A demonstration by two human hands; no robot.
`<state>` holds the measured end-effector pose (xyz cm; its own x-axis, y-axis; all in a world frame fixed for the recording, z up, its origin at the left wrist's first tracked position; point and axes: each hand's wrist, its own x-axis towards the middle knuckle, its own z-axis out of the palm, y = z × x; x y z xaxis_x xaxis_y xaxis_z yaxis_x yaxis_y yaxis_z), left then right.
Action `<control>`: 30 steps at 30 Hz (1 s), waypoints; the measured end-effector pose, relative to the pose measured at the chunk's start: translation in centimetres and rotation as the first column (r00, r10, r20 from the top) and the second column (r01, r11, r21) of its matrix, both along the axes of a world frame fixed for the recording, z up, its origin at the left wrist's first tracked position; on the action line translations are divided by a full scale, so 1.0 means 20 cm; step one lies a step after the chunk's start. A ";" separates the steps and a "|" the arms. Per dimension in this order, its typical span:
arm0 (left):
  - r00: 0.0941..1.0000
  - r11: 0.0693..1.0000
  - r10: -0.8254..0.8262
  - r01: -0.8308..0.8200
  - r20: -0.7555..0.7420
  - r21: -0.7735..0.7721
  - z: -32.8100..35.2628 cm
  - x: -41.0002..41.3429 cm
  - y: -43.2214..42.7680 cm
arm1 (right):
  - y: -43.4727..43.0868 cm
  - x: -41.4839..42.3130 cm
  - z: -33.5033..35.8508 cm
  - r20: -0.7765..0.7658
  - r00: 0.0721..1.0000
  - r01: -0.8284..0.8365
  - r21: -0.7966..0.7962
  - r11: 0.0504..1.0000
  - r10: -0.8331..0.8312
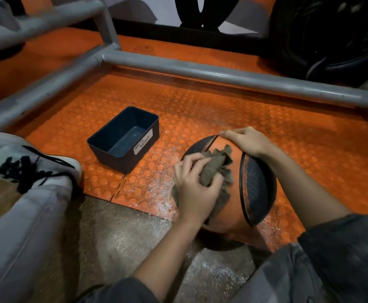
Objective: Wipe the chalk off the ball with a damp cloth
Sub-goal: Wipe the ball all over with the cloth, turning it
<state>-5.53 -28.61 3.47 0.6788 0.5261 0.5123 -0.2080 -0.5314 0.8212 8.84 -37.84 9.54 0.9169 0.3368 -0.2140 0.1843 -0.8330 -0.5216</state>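
The left hand's (191, 182) fingers (189, 159) were curled round a bunched brown cloth (216, 167), pressing it against the ball's (233, 206) upper left face. The right hand (246, 142) lay across the ball's top at 12 o'clock, its fingers (231, 134) nearly straight, close together and flat on the skin, gripping nothing. The orange-and-black ball sat on the near edge of an orange studded mat (222, 101), where it met a speckled concrete floor (113, 232). White chalk dust (157, 186) lay scattered on the mat at the ball's 9 o'clock. A dark box (124, 138) labelled "WASTE BASKET" stood at 10 o'clock, apart from the ball. A grey pipe frame (200, 72) crossed the mat at 12 o'clock, a black tyre (331, 33) beyond it at 1 o'clock. A white shoe (25, 158) rested far out at 9 o'clock.
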 end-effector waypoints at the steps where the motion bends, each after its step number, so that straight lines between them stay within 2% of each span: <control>1: 0.999 0.999 -0.025 0.024 -0.022 -0.030 0.02 0.02 0.02 | -0.01 -0.01 0.00 0.005 1.000 -0.018 0.039 0.999 0.018; 4: 0.967 0.968 -0.176 0.137 -0.183 -0.209 0.08 0.11 0.12 | -0.03 -0.05 0.01 0.023 0.997 -0.075 0.090 0.993 0.073; 7: 0.940 0.934 -0.230 0.140 -0.253 -0.328 0.12 0.21 0.23 | -0.02 -0.10 0.01 0.094 0.985 -0.151 0.072 0.986 0.144; 10: 0.853 0.854 -0.368 0.153 -0.371 -0.498 0.12 0.29 0.32 | -0.03 -0.16 0.01 0.176 0.946 -0.284 0.042 0.958 0.273; 11: 0.815 0.833 -0.409 0.150 -0.411 -0.533 0.11 0.29 0.34 | -0.04 -0.18 0.00 0.185 0.929 -0.335 0.061 0.940 0.320; 14: 0.733 0.846 -0.426 0.117 -0.530 -0.519 0.07 0.29 0.39 | -0.06 -0.18 -0.02 0.169 0.894 -0.440 0.169 0.882 0.414; 16: 0.760 0.832 -0.412 0.088 -0.502 -0.548 0.06 0.25 0.37 | -0.06 -0.15 -0.02 0.113 0.896 -0.444 0.253 0.859 0.430; 20: 0.900 0.825 -0.274 0.038 -0.340 -0.564 0.04 0.15 0.30 | -0.02 -0.08 -0.01 0.014 0.915 -0.387 0.308 0.869 0.403; 23: 0.963 0.902 -0.133 0.020 -0.233 -0.432 0.03 0.10 0.22 | 0.01 -0.03 0.00 -0.056 0.935 -0.320 0.299 0.899 0.351; 25: 0.981 0.965 -0.081 0.033 -0.176 -0.259 0.03 0.05 0.15 | 0.02 0.01 0.00 -0.088 0.943 -0.282 0.297 0.912 0.320; 27: 0.995 0.999 -0.049 0.047 -0.088 -0.024 0.03 0.00 0.09 | 0.03 0.06 0.00 -0.110 0.956 -0.231 0.287 0.930 0.271; 29: 0.999 0.977 -0.040 0.041 -0.009 0.210 0.00 -0.02 0.04 | 0.04 0.11 -0.01 -0.038 0.987 -0.145 0.188 0.971 0.155; 30: 0.999 0.966 -0.037 0.038 -0.010 0.255 -0.01 -0.01 0.04 | 0.04 0.13 -0.02 0.093 0.992 -0.096 0.095 0.991 0.087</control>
